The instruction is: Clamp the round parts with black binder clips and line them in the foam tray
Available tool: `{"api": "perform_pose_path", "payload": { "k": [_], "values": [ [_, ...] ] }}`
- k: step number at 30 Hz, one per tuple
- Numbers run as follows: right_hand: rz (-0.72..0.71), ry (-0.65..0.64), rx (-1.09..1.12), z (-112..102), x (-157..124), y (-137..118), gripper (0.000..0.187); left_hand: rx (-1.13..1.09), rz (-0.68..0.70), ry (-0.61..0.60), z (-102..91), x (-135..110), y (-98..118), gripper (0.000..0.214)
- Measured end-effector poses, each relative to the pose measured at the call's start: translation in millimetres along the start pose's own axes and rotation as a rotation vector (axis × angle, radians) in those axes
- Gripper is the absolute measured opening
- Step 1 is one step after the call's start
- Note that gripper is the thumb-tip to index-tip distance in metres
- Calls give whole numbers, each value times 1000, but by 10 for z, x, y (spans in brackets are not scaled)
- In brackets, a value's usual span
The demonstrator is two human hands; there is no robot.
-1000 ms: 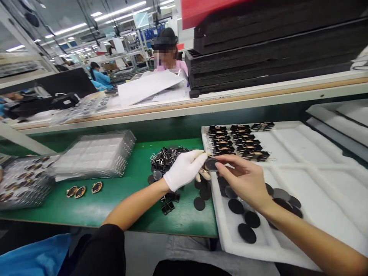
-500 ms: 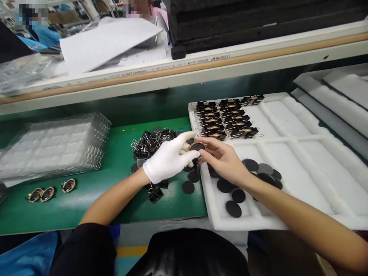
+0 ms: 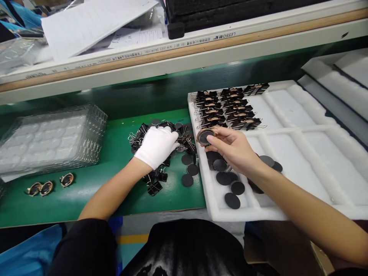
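My right hand (image 3: 234, 147) pinches a round gold-rimmed piece (image 3: 206, 137) with a black disc on its face, held above the left edge of the white foam tray (image 3: 212, 209). In a white glove, my left hand (image 3: 158, 145) reaches down into a pile of black binder clips (image 3: 155, 175) on the green table. Its fingertips are hidden among the clips, so what it grips does not show. Loose black discs (image 3: 187, 180) lie beside the pile, and more black discs (image 3: 232, 200) rest in the tray. Clipped gold-rimmed pieces (image 3: 240, 115) stand in rows at the tray's back left.
At the left, clear plastic trays (image 3: 54, 138) are stacked near several gold-rimmed pieces (image 3: 67, 179). A white-edged shelf (image 3: 161, 57) crosses behind, bearing papers (image 3: 94, 23) and a black foam box (image 3: 230, 15). White foam sheets (image 3: 339, 80) lean at the right.
My left hand has let go of the round piece and moved left onto the clip pile. My right hand alone now holds the piece, its disc face turned upward. The view has shifted slightly downward.
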State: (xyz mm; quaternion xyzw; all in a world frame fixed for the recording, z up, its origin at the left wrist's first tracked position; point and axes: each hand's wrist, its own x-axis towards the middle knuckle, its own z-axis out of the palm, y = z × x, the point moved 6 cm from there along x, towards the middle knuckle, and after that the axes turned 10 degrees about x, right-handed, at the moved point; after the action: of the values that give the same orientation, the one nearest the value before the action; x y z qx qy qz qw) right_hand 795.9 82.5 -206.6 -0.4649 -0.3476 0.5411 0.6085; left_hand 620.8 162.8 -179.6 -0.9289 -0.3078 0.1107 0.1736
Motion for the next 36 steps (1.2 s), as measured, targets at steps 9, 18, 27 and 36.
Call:
{"api": "perform_pose_path", "payload": {
  "k": [9,18,27,36],
  "values": [
    [66,-168,65,115,-63,25,25,-427,-220,521,-387,-193,-305,35],
    [17,-281,77,161,-103,-58,26,-926,-63,321,-377,-200,-70,52],
    [-43,-280,-47,120,-109,-27,20,-693,-113,164,-306,-213,47,59],
    [5,-172,-28,-59,-13,-253,23,-825,-68,166,-210,-143,-2,49]
  ]
}}
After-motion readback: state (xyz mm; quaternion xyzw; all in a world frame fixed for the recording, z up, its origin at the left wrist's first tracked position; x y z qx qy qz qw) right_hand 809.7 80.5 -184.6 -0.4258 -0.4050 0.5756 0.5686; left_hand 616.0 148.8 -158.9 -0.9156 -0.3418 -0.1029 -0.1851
